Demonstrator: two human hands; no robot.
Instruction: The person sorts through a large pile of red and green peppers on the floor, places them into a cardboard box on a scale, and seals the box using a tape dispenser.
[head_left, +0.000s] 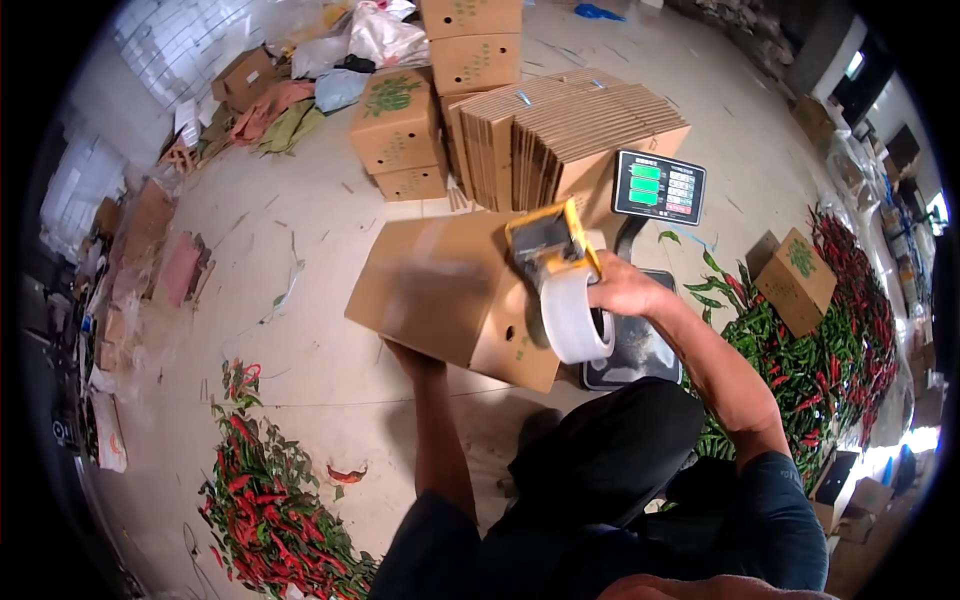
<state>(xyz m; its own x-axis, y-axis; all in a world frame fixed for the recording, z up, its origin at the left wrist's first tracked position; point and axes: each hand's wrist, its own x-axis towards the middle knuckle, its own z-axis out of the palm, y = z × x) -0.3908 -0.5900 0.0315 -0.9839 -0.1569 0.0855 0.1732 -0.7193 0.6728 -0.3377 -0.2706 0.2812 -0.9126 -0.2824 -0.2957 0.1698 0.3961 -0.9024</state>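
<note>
A cardboard box (427, 285) is tilted in front of me, a strip of tape across its upper face. My left hand (414, 361) holds it from the underside at the near edge, the fingers hidden by the board. Gripped in my right hand (628, 285) is a yellow-framed packing tape dispenser (551, 236), carrying a wide roll of clear tape (568, 319). The dispenser's head is over the box's right end, blurred; whether it touches the board I cannot tell. Beneath my right forearm is the platform of a weighing scale (637, 360).
The scale's lit display (658, 186) rises beyond my right hand. Bundled flat cartons (592, 112) and stacked printed boxes (397, 127) stand ahead. Green and red chilli peppers (795, 390) lie heaped at right, a small carton (796, 281) on them. Another chilli pile (270, 517) is at lower left.
</note>
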